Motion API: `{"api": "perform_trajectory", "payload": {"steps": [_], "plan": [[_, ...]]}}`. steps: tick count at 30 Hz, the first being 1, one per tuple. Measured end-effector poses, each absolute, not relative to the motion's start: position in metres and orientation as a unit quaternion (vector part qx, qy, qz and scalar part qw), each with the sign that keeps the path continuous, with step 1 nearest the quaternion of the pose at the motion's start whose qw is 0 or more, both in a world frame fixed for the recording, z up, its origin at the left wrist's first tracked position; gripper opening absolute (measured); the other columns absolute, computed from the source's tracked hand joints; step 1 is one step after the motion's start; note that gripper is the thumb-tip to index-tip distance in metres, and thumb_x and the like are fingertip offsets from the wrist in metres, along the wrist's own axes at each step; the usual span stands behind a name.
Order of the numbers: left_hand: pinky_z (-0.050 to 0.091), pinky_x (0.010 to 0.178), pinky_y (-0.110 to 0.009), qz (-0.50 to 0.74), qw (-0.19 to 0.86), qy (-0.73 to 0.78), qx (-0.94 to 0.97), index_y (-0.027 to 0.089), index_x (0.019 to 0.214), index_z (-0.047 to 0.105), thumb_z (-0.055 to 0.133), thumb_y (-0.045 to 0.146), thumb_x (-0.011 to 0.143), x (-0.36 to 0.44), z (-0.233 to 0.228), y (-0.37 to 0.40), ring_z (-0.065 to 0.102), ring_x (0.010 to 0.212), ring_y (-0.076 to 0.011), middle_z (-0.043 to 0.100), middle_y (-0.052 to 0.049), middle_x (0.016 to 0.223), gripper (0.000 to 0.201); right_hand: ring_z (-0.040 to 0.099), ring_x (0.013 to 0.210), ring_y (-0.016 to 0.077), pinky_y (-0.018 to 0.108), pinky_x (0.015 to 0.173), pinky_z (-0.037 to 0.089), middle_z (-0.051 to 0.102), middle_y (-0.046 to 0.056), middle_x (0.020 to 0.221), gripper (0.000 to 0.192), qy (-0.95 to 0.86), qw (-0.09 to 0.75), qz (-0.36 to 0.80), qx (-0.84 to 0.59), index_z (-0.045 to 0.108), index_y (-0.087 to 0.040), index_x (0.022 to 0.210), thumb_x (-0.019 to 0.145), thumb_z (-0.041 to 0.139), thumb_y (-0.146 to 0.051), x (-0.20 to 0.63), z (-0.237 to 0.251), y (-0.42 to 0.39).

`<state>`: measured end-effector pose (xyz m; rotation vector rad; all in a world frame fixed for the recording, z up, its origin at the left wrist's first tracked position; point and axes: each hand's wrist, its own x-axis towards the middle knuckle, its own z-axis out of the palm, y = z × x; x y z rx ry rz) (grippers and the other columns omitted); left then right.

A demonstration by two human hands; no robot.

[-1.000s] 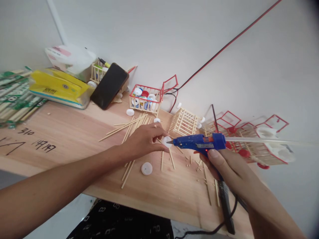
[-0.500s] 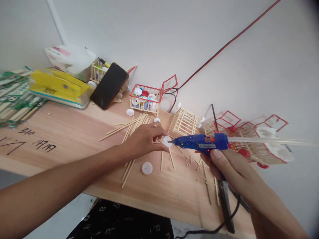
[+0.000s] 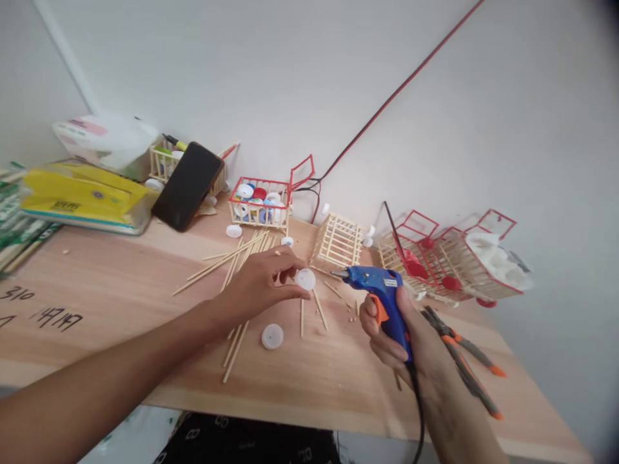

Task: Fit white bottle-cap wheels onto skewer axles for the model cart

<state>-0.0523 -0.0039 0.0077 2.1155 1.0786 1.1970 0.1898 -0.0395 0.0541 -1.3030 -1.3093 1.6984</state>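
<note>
A translucent white bottle cap (image 3: 305,279) is pinched between the thumb and fingers of my left hand (image 3: 264,278), raised above the wooden table. My right hand (image 3: 403,335) grips a blue glue gun (image 3: 380,283) by its handle, fingers by the orange trigger. The gun's nozzle points left toward the cap, with a gap between them. Another white cap (image 3: 273,336) lies on the table in front of my left hand. Thin wooden sticks (image 3: 236,264) are spread beneath and behind that hand. Behind the glue gun sits a small stick-built cart (image 3: 337,241) with white wheels.
A red-trimmed cart (image 3: 261,205) full of bottle caps stands at the back. More carts (image 3: 449,264) line the right. Orange-handled pliers (image 3: 464,361) lie beside my right wrist. A phone (image 3: 187,187) and a yellow packet (image 3: 87,196) are at left.
The glue gun's nozzle has drawn back from the cap to the right, and the gun has turned in my right hand. The pliers now show more fully. The view has shifted.
</note>
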Motion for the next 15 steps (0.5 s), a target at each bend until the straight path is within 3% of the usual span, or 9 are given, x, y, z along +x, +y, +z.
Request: {"api": "perform_trajectory", "payload": {"steps": [6, 11, 13, 15], "plan": [[0.039, 0.061, -0.023, 0.43, 0.209, 0.402, 0.781, 0.018, 0.092, 0.065, 0.068, 0.039, 0.075, -0.052, 0.01, -0.004, 0.048, 0.064, -0.0102, 0.056, 0.001, 0.074, 0.027, 0.026, 0.029, 0.0032, 0.019, 0.029, 0.013, 0.055, 0.0, 0.064, 0.048, -0.525, 0.396, 0.559, -0.505, 0.05, -0.019, 0.078, 0.083, 0.037, -0.065, 0.219, 0.07, -0.048], [0.039, 0.061, -0.023, 0.413, 0.197, 0.405, 0.791, 0.019, 0.091, 0.065, 0.067, 0.039, 0.075, -0.05, 0.012, -0.005, 0.048, 0.064, -0.0107, 0.057, 0.001, 0.073, 0.026, 0.031, 0.032, 0.0076, 0.02, 0.031, 0.016, 0.049, -0.002, 0.052, 0.052, -0.513, 0.424, 0.47, -0.58, 0.052, -0.019, 0.079, 0.083, 0.034, -0.068, 0.281, 0.091, -0.062], [0.04, 0.061, -0.023, 0.41, 0.199, 0.404, 0.793, 0.019, 0.09, 0.064, 0.066, 0.038, 0.076, -0.049, 0.014, -0.005, 0.049, 0.064, -0.0109, 0.058, 0.001, 0.074, 0.023, 0.024, 0.03, 0.0063, 0.021, 0.03, 0.014, 0.046, -0.003, 0.048, 0.054, -0.483, 0.398, 0.474, -0.62, 0.053, -0.018, 0.073, 0.085, 0.03, -0.067, 0.311, 0.094, -0.068], [0.04, 0.061, -0.024, 0.409, 0.205, 0.409, 0.79, 0.02, 0.09, 0.064, 0.065, 0.036, 0.077, -0.048, 0.015, -0.005, 0.05, 0.064, -0.0113, 0.059, 0.001, 0.076, 0.02, 0.027, 0.033, 0.0075, 0.022, 0.032, 0.018, 0.042, -0.003, 0.044, 0.058, -0.469, 0.36, 0.499, -0.633, 0.05, -0.018, 0.064, 0.084, 0.03, -0.069, 0.341, 0.09, -0.073]]}}
